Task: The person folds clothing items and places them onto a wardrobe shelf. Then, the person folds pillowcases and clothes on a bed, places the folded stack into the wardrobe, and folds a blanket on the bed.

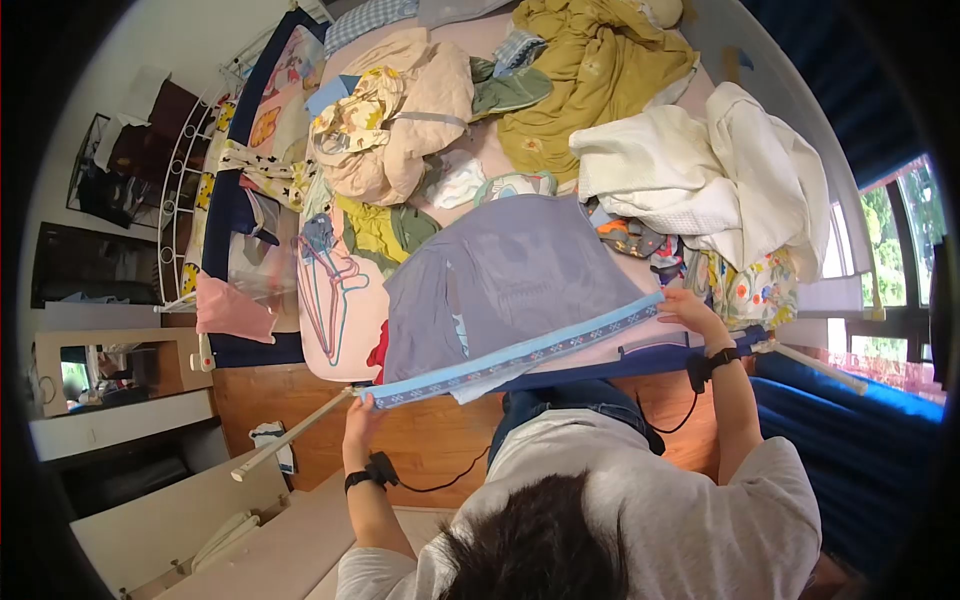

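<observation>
A light-blue patterned band (520, 352) runs along the near edge of a grey-blue cloth (520, 255) spread over the bed's front edge. My left hand (359, 428) is closed on the band's left end. At its right end, my right hand (692, 312) pinches the band's corner. The band is stretched nearly straight between both hands, slanting up to the right. Whether band and grey-blue cloth are one piece, I cannot tell. A paler blue bit of cloth hangs below the band. Something red (378, 348) lies near my left hand.
Pink and blue hangers (330, 300) lie left on the bed. Behind are a beige garment (425, 110), an olive cloth (590, 80) and a white blanket (720, 170). A bed rail (290, 430) juts out left, another (815, 368) right. Black wrist straps with cables hang from both arms.
</observation>
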The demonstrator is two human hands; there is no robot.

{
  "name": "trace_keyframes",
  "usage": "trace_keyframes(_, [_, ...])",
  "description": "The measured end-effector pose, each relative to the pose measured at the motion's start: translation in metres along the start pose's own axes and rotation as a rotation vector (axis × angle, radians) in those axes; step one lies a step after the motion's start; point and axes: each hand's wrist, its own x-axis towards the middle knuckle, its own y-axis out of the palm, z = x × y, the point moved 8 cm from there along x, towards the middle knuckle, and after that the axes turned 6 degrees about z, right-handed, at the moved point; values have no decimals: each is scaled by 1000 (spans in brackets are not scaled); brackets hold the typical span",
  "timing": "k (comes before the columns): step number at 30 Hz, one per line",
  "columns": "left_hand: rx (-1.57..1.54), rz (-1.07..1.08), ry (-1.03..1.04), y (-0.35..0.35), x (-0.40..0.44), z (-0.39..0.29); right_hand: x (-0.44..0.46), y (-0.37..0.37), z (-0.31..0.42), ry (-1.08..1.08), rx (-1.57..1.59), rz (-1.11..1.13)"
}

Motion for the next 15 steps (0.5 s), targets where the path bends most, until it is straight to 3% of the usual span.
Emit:
trace_keyframes(4, [24,22,40,-21,48,-13,67,-19,38,-91,-32,69])
trace_keyframes(6, [110,-66,23,-14,54,-67,93,-16,92,-122,-38,68])
trace_keyframes(8, [123,1,68,-28,89,-113,130,-17,138,-171,-30,40])
trace_keyframes(9, [232,-145,129,-2,81,-157,153,-19,155,-212,-14,17])
trace_keyframes(10, [209,-75,167,-19,115,-169,172,-20,170,-232,-32,-83])
trace_keyframes(11, [151,-161,240,5,113,-196,190,-20,184,-255,-53,-185])
trace_keyframes(12, [118,-250,322,-16,143,-197,211,-31,191,-333,-232,-338])
trace_keyframes(14, [133,-349,278,-25,178,-188,249,-47,182,-482,-605,-637])
trace_keyframes(15, [143,-395,260,-31,196,-179,252,-35,173,-458,-649,-681])
